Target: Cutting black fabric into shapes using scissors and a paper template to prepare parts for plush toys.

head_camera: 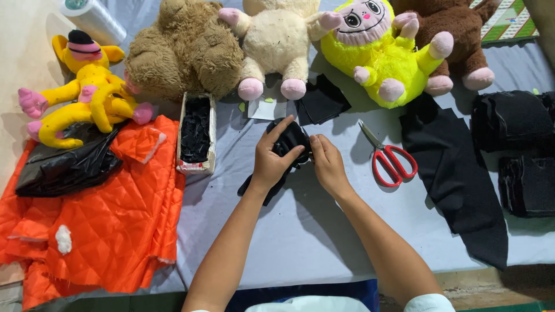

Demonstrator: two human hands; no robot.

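My left hand (pixel 270 159) and my right hand (pixel 326 164) meet over a bunched piece of black fabric (pixel 292 138) on the grey table cover (pixel 312 231). The left hand's fingers wrap over the top of the fabric, and a dark strip of it hangs out below the palm. My right hand pinches the fabric's right edge. Red-handled scissors (pixel 390 160) lie just right of my right hand, blades pointing up-left.
Plush toys line the far edge: a yellow one (pixel 87 92), a brown bear (pixel 185 49), a cream one (pixel 277 40), a bright yellow one (pixel 381 52). A small box of black pieces (pixel 195 133), orange quilted cloth (pixel 98 225), and black fabric sheets (pixel 457 179) surround me.
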